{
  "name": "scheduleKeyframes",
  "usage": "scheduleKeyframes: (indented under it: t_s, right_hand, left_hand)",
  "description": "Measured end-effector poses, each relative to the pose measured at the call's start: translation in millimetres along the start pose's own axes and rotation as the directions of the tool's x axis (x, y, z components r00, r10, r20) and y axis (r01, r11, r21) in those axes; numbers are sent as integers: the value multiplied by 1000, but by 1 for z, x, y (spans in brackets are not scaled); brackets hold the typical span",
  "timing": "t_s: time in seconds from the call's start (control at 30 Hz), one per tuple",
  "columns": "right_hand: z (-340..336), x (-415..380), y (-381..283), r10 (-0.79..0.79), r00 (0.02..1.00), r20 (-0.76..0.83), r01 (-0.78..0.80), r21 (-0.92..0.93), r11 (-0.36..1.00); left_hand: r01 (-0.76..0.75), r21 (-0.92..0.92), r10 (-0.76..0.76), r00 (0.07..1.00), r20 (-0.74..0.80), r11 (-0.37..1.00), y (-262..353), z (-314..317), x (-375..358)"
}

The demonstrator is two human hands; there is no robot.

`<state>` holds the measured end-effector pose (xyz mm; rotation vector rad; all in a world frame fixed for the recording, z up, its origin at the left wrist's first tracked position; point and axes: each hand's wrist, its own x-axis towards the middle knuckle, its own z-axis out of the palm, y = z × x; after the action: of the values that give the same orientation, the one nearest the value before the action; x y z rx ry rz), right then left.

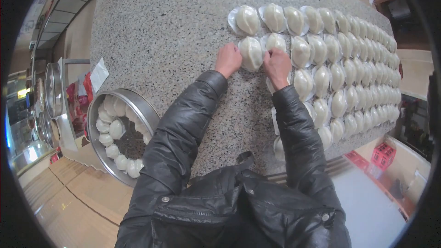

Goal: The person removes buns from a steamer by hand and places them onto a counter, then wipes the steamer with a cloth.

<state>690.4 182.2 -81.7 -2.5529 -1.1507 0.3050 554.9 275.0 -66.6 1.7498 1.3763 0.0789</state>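
Rows of pale dumplings (pixel 302 52), several with clear wrap or paper showing beneath them, cover the right part of the speckled stone table (pixel 151 32). At the left end of the second row lies one dumpling (pixel 251 53) between my two hands. My left hand (pixel 228 59) is at its left edge, fingers curled together. My right hand (pixel 277 65) is at its right side, thumb and fingers pinched near the edge. What either hand grips is too small to make out. My right forearm hides part of the lower rows.
A round metal steamer (pixel 149 110) with a ring of dumplings stands at the table's left edge. Beside it are a white paper (pixel 98 74) and red bags. Cardboard (pixel 78 193) lies at lower left. A red box (pixel 383 156) sits at lower right.
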Motion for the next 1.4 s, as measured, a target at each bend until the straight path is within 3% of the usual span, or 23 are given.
scheduleKeyframes:
  t_s: [0.1, 0.17, 0.2, 0.27, 0.3, 0.4, 0.5, 0.6, 0.63, 0.67, 0.7, 0.77, 0.87, 1.0, 1.2, 1.3, 1.4]
  right_hand:
    - [7, 4, 13, -8, 999, -40, 6, -46, 999]
    - [15, 9, 38, 12, 995, -97, -13, -5, 1000]
    - [20, 8, 58, -21, 996, -88, 24, 27, 999]
    - [41, 18, 97, -244, 960, -136, 213, -207, 955]
    - [42, 17, 88, -344, 930, -125, 310, -234, 922]
    - [-12, -18, 18, -220, 960, -175, 203, -110, 973]
    - [-27, -69, -86, -331, 900, -283, 361, 58, 931]
    - [-15, -125, -169, -558, 776, -296, 624, 224, 749]
    - [-10, -147, -197, -648, 732, -212, 679, 314, 664]
    - [-4, -169, -227, -732, 666, -140, 713, 407, 571]
    - [3, -190, -254, -779, 617, -106, 728, 452, 515]
    - [20, -224, -304, -884, 457, 100, 759, 474, 446]
    - [56, -258, -363, -930, 306, 202, 810, 459, 366]
    - [84, -283, -408, -937, 226, 267, 839, 435, 327]
    - [97, -285, -434, -928, 256, 271, 818, 451, 357]
    - [105, -283, -444, -889, 276, 366, 827, 381, 414]
    - [119, -288, -464, -897, 219, 384, 834, 403, 376]
  left_hand:
    - [-13, 38, 13, 1000, -4, 999, -5, 14, 12]
    - [-286, 160, 295, 955, -31, 945, -15, 40, 30]
    - [-310, 208, 330, 942, -66, 928, -13, 38, 26]
    - [-324, 135, 328, 945, -8, 936, 5, 9, -3]
    - [-279, 128, 285, 958, -36, 952, 6, -8, -18]
    - [-171, 192, 186, 980, -63, 966, 0, -47, -72]
    - [-230, 144, 249, 959, -135, 963, -32, -119, -148]
    - [-303, 412, 464, 800, -380, 859, -114, -174, -213]
    - [-88, 275, 220, 840, -497, 957, -149, -189, -234]
    - [125, 112, -38, 817, -576, 986, -184, -205, -255]
    - [227, 14, -173, 779, -603, 974, -221, -216, -273]
    - [421, -311, -520, 609, -599, 852, -296, -227, -299]
    - [504, -521, -724, 457, -517, 689, -362, -236, -311]
    - [469, -669, -810, 431, -396, 577, -400, -234, -298]
    - [401, -822, -894, 364, -263, 405, -417, -239, -280]
    - [476, -767, -891, 357, -279, 431, -424, -237, -270]
    - [550, -513, -749, 417, -516, 659, -449, -220, -262]
